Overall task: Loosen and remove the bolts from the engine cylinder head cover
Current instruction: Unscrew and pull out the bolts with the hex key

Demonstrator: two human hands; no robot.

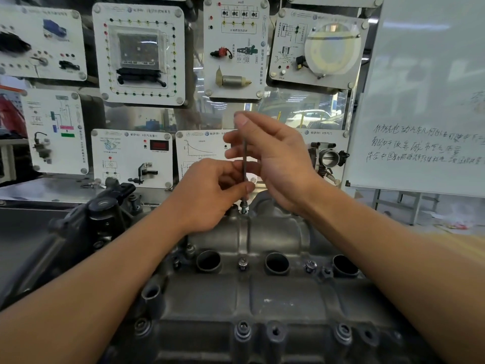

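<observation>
A grey metal cylinder head cover (275, 292) fills the lower middle of the head view. A thin dark tool shaft (244, 164) stands upright on a bolt (243, 207) at the cover's far edge. My left hand (210, 195) pinches the shaft low down between thumb and fingers. My right hand (273, 156) holds the shaft's upper part, thumb at its top end and fingers loosely spread. Other bolts sit in the cover: one at centre (242, 264), one to its right (310, 266), and several along the near edge (242, 328).
Three round plug wells (277, 262) open along the cover's middle. A black engine part (105, 214) stands at the left. Training panels (139, 51) hang on the wall behind. A whiteboard (425, 101) with handwriting stands at the right, a throttle body (328, 156) beside it.
</observation>
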